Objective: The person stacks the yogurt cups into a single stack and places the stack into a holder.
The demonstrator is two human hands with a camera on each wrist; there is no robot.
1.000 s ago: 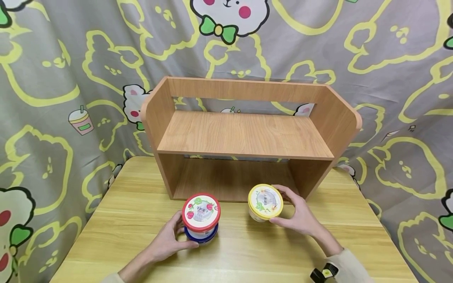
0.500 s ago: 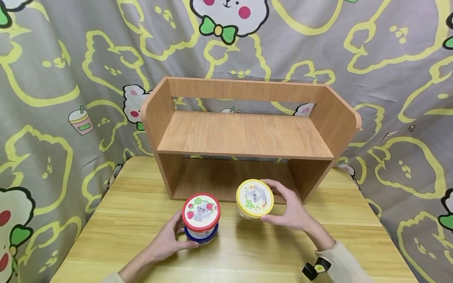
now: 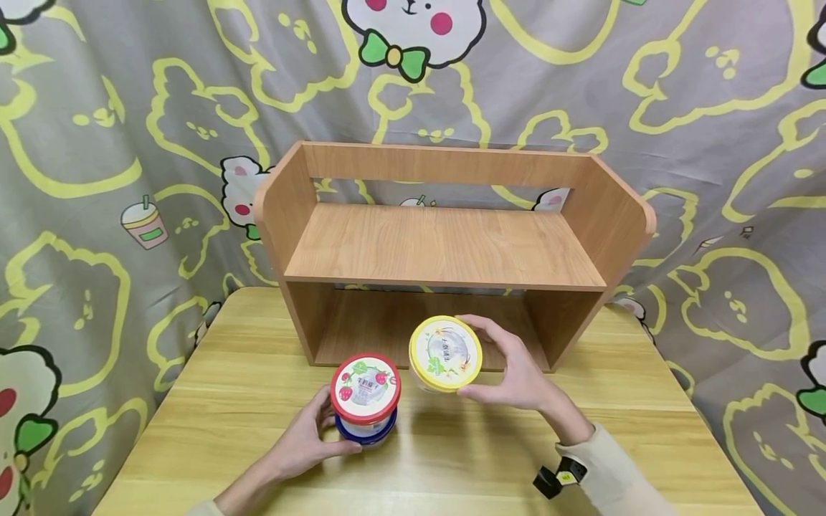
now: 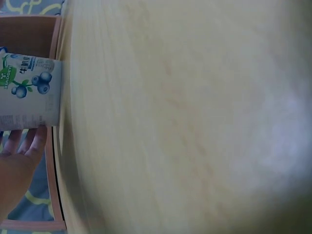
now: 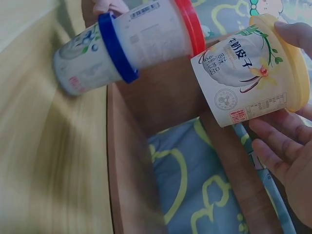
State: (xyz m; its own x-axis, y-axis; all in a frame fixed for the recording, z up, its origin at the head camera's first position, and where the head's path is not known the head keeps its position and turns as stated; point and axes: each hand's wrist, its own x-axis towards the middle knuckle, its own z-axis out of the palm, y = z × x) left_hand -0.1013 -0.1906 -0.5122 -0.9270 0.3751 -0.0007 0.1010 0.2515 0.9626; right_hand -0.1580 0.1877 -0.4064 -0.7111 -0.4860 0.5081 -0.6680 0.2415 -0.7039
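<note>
A red-lidded yogurt cup point(image 3: 365, 388) with strawberries on its lid stands on top of a blue-lidded yogurt cup point(image 3: 376, 438) on the table. My left hand point(image 3: 303, 443) grips the lower cup from its left side, thumb in front. Blueberries are printed on that cup's wall, seen in the left wrist view. Up in the air to the right, my right hand point(image 3: 516, 373) holds a yellow-lidded yogurt cup point(image 3: 445, 354) by its lid's rim. In the right wrist view the yellow-lidded cup hangs tilted, apart from the stack and higher than the red lid.
A two-tier wooden shelf point(image 3: 445, 244) stands behind the cups at the back of the wooden table point(image 3: 213, 401). Its lower compartment point(image 3: 387, 322) opens toward me. A grey curtain point(image 3: 193, 143) with yellow drawings hangs behind and on both sides.
My right hand has carried the yellow-lidded yogurt cup leftward and upward, closer to the stack. The left hand and the two stacked cups have stayed in place.
</note>
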